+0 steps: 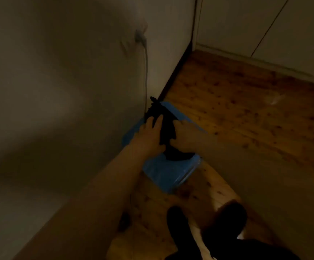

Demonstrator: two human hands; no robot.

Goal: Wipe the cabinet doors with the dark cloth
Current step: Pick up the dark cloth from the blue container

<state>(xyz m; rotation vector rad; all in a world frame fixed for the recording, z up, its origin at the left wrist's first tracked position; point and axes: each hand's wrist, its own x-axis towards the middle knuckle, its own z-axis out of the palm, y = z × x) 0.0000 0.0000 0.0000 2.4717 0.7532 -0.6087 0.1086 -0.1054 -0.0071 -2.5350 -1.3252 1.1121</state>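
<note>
left hand (148, 136) | right hand (185, 136) | both arms outstretched, fingers curled gripping dark cloth (166, 128)

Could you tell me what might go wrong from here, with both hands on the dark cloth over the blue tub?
1. The left hand and right hand hold the cloth above the blue tub; if it is wet, drips may land on the wooden floor.
2. A plug and its cable sit on the wall just above; splashes could reach them.
3. The feet stand close to the tub and might knock it.
</note>
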